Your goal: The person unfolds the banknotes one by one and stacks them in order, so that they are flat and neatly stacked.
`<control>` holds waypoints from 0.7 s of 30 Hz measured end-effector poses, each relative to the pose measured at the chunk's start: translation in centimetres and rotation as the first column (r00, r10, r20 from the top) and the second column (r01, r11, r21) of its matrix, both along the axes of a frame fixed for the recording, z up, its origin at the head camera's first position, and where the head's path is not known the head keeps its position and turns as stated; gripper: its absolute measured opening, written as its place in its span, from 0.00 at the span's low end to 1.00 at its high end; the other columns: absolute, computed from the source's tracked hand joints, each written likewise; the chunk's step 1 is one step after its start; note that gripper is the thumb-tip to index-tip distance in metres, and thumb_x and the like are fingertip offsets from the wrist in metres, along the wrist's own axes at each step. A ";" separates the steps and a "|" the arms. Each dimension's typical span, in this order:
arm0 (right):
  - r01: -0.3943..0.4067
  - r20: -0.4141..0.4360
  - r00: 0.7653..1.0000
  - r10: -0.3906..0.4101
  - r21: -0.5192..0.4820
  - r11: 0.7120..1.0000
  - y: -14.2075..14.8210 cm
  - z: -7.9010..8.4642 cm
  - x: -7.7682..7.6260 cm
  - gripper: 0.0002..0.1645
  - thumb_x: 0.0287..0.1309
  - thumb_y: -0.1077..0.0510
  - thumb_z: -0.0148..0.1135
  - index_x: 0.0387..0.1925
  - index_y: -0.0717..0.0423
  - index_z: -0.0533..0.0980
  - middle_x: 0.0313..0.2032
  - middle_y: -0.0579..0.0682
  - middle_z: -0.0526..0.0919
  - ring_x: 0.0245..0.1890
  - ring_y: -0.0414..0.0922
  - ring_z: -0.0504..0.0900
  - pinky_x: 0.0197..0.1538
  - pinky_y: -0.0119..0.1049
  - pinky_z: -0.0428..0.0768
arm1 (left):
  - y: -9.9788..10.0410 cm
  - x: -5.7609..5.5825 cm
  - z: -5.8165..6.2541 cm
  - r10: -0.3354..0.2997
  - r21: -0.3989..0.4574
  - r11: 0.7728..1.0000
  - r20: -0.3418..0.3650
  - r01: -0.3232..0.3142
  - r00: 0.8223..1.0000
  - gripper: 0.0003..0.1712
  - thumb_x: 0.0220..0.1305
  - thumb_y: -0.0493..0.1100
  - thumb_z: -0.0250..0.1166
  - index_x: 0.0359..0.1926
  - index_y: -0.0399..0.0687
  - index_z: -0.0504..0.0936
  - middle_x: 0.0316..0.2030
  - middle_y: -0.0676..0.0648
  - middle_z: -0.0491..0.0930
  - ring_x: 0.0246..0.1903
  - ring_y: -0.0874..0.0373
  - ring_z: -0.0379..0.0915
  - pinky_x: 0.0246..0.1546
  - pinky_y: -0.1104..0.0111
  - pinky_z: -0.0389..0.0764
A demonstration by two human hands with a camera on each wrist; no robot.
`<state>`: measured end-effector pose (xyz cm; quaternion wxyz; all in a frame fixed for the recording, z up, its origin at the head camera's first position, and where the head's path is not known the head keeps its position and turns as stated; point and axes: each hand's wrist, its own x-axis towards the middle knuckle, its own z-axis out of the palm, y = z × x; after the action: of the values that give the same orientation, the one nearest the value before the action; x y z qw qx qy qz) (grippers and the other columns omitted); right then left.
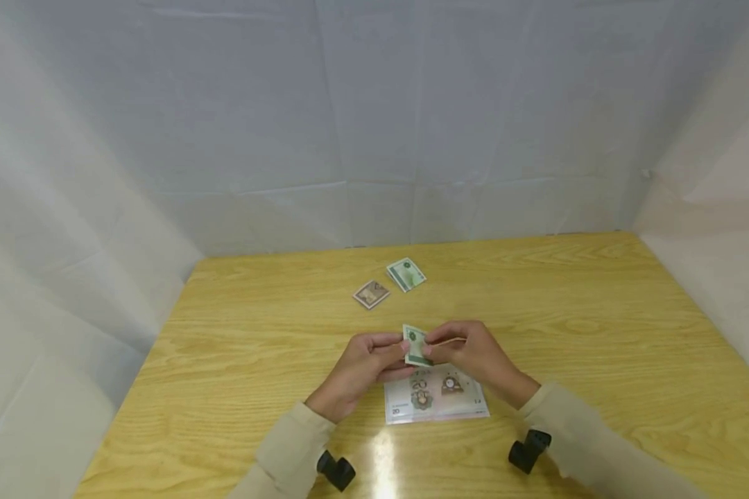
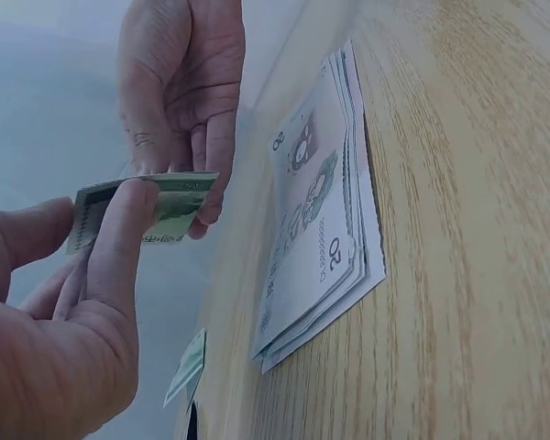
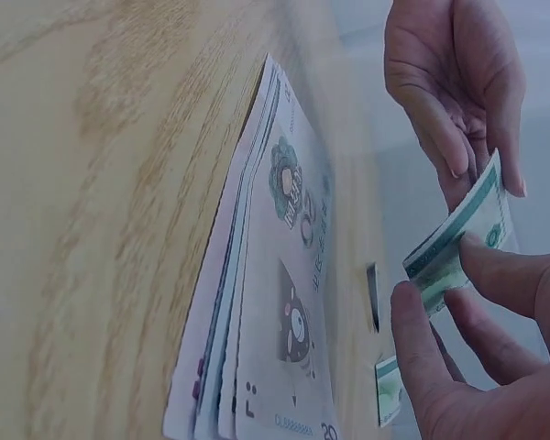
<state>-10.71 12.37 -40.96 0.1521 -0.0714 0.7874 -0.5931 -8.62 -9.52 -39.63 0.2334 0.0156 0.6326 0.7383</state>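
Note:
Between both hands, above the table, a small folded green banknote (image 1: 416,346) is held up. My left hand (image 1: 367,364) pinches its left end, the thumb on the near face and fingers behind. At the other end, the thumb and fingertips of my right hand (image 1: 474,352) grip the same note, as the right wrist view also shows. Just below the hands lies a flat stack of larger banknotes (image 1: 437,405), the top one marked 20. Several layered edges of this stack (image 2: 348,183) show in the left wrist view.
Farther back on the wooden table (image 1: 256,346) lie another folded green banknote (image 1: 406,274) and, left of it, a folded brown banknote (image 1: 371,294). White sheeting (image 1: 374,125) hangs behind the table and along both sides.

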 end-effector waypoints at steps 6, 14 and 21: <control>-0.054 -0.009 0.998 0.054 0.036 0.998 -0.4 0.5 0.5 0.19 0.60 0.52 0.74 0.50 0.58 0.84 0.48 0.52 0.85 0.47 0.49 0.86 0.53 0.44 0.86 | 0.1 0.1 0.0 0.009 -0.015 1.000 -0.002 -0.009 1.000 0.24 0.73 0.42 0.63 0.62 0.29 0.76 0.52 0.35 0.83 0.50 0.47 0.84 0.53 0.64 0.85; -0.146 -0.023 0.989 0.147 0.039 0.988 -0.5 0.7 0.9 0.31 0.61 0.46 0.73 0.57 0.63 0.79 0.50 0.54 0.86 0.49 0.50 0.85 0.56 0.46 0.85 | 0.4 0.1 -0.3 0.064 -0.087 0.994 -0.019 -0.065 0.998 0.25 0.69 0.41 0.68 0.60 0.28 0.77 0.50 0.35 0.84 0.47 0.48 0.85 0.49 0.64 0.87; -0.188 -0.033 0.981 0.189 0.014 0.982 -0.3 1.0 1.2 0.32 0.62 0.47 0.71 0.59 0.64 0.78 0.53 0.58 0.84 0.49 0.52 0.85 0.54 0.47 0.86 | 0.4 0.2 -0.2 0.055 -0.100 0.993 -0.016 -0.056 0.998 0.23 0.67 0.40 0.70 0.58 0.30 0.79 0.48 0.35 0.85 0.46 0.48 0.86 0.49 0.63 0.87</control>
<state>-9.52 12.06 -39.92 0.1945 -0.1549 0.7828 -0.5704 -8.41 -9.16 -39.87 0.2092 -0.0091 0.6707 0.7116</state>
